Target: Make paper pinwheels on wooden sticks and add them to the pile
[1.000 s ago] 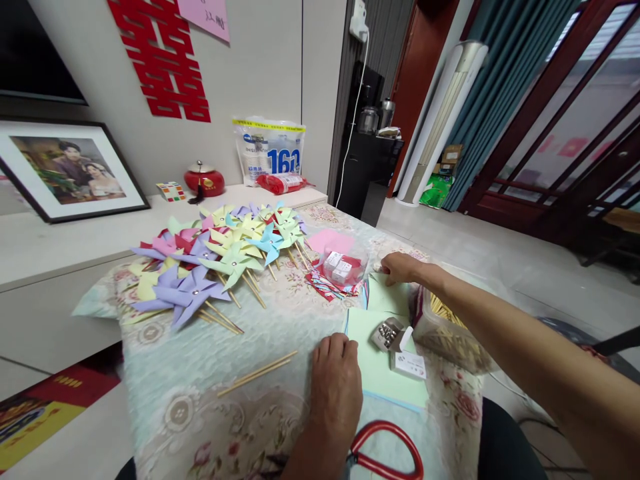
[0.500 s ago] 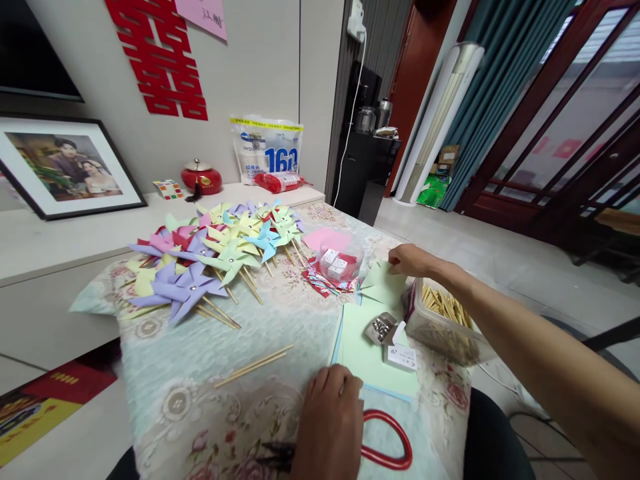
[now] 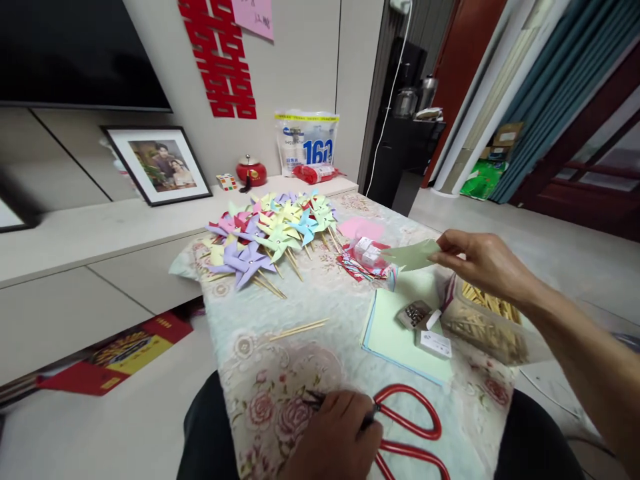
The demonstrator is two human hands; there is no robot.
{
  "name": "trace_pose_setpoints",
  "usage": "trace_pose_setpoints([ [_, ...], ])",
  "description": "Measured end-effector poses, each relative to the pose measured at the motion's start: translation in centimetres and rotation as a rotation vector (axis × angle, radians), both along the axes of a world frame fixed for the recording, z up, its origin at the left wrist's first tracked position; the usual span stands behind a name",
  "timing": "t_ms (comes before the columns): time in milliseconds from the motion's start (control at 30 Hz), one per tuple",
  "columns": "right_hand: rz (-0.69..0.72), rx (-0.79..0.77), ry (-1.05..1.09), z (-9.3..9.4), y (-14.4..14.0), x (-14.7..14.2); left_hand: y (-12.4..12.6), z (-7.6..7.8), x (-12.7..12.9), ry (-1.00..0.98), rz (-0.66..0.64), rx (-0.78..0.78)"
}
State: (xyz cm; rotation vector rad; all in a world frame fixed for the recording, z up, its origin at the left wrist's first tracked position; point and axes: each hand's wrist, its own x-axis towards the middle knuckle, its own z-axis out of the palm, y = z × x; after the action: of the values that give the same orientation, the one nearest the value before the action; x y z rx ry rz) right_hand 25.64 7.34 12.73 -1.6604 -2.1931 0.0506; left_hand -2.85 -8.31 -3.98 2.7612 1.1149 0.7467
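**Green sheet lifted, scissors under my left hand**

My right hand (image 3: 480, 261) pinches a pale green paper sheet (image 3: 413, 255) above the table. My left hand (image 3: 336, 437) closes around the red scissors (image 3: 410, 433). Between them lie a green paper stack (image 3: 395, 340), pin box (image 3: 415, 313) and stick tub (image 3: 487, 323); pinwheels (image 3: 273, 230) beyond.

We see a bright, evenly lit room, with soft daylight seeming to come from the glass doors (image 3: 590, 153) on the right. Shadows on the tabletop (image 3: 320, 347) are faint. The wide lens bends straight lines near the edges. The left hand (image 3: 335, 440) at the bottom looks slightly blurred.
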Motion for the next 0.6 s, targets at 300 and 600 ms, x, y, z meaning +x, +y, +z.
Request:
trace_pose_setpoints([
  [300,0.101,-0.257,0.58,-3.8,-4.7,-3.6,-0.3,-0.5,-2.2,0.104,0.014,0.179],
  [600,-0.014,-0.271,0.801,-6.4,-8.4,-3.6,-2.5,0.2,-6.0,0.022,0.123,-0.018],
])
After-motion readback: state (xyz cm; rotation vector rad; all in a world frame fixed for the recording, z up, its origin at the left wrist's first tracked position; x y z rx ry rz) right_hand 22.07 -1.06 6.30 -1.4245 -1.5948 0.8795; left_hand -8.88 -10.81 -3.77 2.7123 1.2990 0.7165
